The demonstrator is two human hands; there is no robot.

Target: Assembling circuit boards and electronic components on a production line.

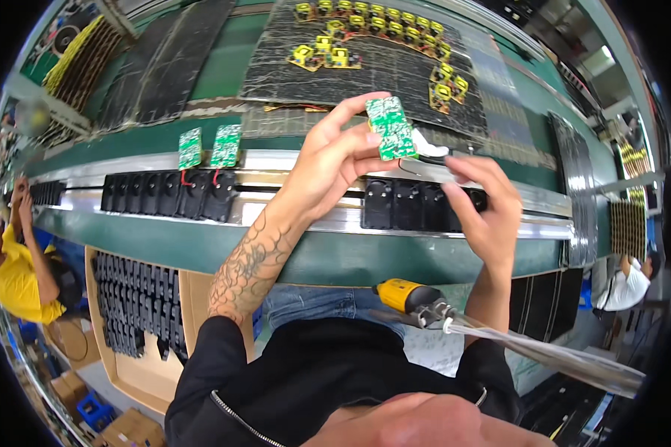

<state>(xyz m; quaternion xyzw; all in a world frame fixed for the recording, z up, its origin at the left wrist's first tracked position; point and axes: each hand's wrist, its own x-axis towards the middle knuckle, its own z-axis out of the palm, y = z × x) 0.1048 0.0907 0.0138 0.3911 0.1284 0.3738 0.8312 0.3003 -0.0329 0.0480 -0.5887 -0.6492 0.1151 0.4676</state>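
Observation:
My left hand grips a green circuit board by its edges, raised above the metal rail with its soldered face in view. A thin dark wire hangs from the board's lower edge. Close to the board's right side is a white piece, too unclear to name. My right hand hovers right of the board, thumb and fingers curved and apart, nothing visible between them. Below the hands, a row of black plastic housings lies along the rail. Farther left, two green boards stand by another row of black housings.
Several boards with yellow transformers lie on a dark sheet across the bench. A yellow power screwdriver hangs before me. At lower left is a cardboard box of black parts. People in yellow and white sit either side.

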